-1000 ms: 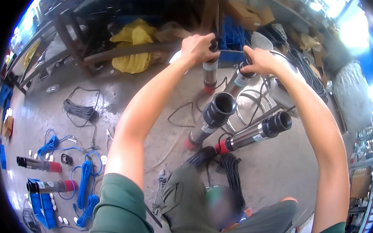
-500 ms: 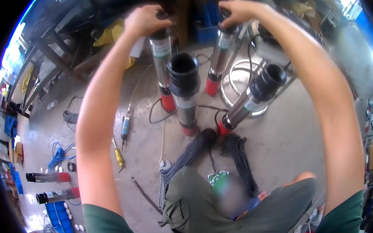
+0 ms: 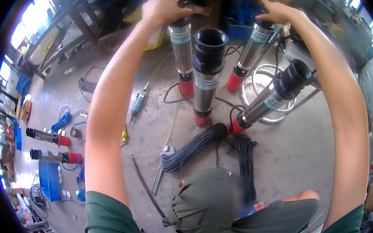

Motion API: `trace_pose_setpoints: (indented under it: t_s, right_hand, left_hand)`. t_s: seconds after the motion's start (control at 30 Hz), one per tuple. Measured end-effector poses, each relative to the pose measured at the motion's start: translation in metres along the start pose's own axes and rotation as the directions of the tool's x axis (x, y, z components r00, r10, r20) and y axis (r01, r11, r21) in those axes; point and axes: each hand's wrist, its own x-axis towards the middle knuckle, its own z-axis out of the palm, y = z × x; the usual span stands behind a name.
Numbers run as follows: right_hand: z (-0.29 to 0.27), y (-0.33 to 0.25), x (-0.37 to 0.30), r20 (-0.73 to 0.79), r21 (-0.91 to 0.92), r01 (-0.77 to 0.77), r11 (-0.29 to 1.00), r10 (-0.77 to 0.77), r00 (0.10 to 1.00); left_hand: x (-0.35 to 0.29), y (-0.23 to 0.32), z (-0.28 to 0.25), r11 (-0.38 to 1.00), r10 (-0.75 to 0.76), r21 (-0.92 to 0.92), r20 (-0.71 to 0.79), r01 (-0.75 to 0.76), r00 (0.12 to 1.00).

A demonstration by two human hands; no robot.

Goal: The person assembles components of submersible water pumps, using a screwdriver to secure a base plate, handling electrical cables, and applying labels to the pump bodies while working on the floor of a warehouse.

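Four-part grouping aside, several submersible pumps with steel tubes, black tops and red bases stand on the floor before me. At the far left of the group, my left hand [image 3: 161, 9] grips the black top of an upright pump [image 3: 181, 47]. My right hand [image 3: 278, 12] has its fingers curled round the top of a pump [image 3: 251, 47] that leans to the right. Nearer to me, untouched, are a pump with a wide open black mouth [image 3: 205, 82] and a strongly tilted pump [image 3: 267, 101]. Dark cable coils [image 3: 193, 148] lie in front of their bases.
An adjustable wrench [image 3: 158, 177], a dark rod [image 3: 147, 186] and a blue-grey power tool [image 3: 139, 103] lie on the floor at left. Two smaller pumps [image 3: 55, 157] and a blue bin [image 3: 49, 180] are farther left. Pale hose loops [image 3: 244, 93] lie behind the tilted pump.
The view has swung so that the pumps and floor items appear farther right. Both hands stay on the same two pump tops.
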Motion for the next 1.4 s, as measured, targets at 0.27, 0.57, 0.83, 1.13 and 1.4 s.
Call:
trace_pose_setpoints:
  t_s: [0.27,0.57,0.83,1.13,1.4]
  right_hand:
    - [-0.016,0.035,-0.001,-0.436,-0.176,0.066,0.982,-0.138,0.889]
    - [-0.055,-0.126,-0.243,-0.725,0.434,0.39,0.812,0.058,0.686]
    - [0.027,-0.168,-0.299,-0.254,0.963,0.248,0.105,0.047,0.966]
    - [0.084,-0.179,-0.324,-0.645,0.67,0.501,0.547,0.096,0.758]
    - [0.121,-0.215,-0.363,-0.805,0.428,0.519,0.74,0.051,0.591]
  left_hand:
    - [0.009,-0.002,-0.019,0.995,-0.057,-0.077,0.041,0.06,0.998]
    - [-0.119,0.017,-0.057,0.392,-0.234,-0.909,0.051,0.142,0.971]
    - [-0.225,0.185,-0.041,-0.504,-0.21,-0.819,0.423,0.274,0.881]
    - [-0.283,0.21,-0.039,-0.205,-0.394,-0.753,0.648,0.625,0.652]
    - [-0.345,0.208,-0.001,-0.146,-0.402,-0.826,0.552,0.544,0.731]
